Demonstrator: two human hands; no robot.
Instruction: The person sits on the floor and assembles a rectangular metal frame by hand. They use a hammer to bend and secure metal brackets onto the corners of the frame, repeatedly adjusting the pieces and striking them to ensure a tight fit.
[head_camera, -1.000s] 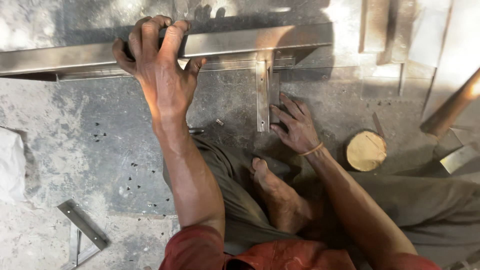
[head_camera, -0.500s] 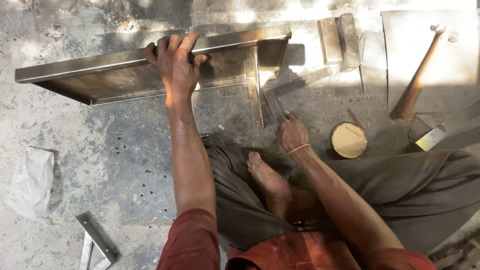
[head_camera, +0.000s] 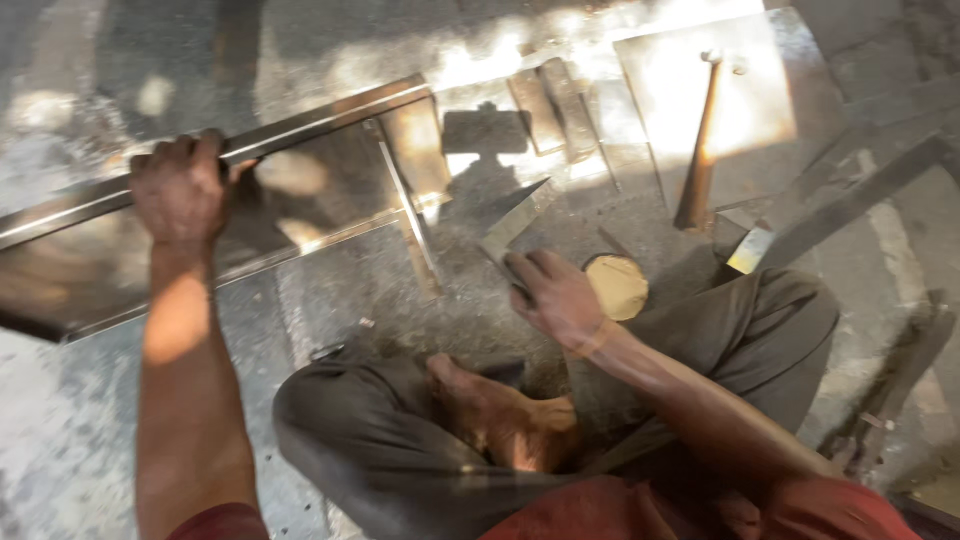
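- Metal frame (head_camera: 300, 190): likely stiff, heavy, sharp-edged; best gripped on its top rail.
- Left hand (head_camera: 180, 190) is wrapped around that rail.
- Right hand (head_camera: 555, 295) holds a metal strip (head_camera: 515, 225).

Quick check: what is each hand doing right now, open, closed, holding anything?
Left hand: closed around the top edge of the metal frame.
Right hand: fingers curled on a small angled metal piece.

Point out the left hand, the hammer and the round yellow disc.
left hand (head_camera: 180, 190), head view, on the knuckles gripping the metal frame (head_camera: 320, 120)
hammer (head_camera: 700, 140), head view, mid wooden handle
round yellow disc (head_camera: 618, 286), head view, centre of its face
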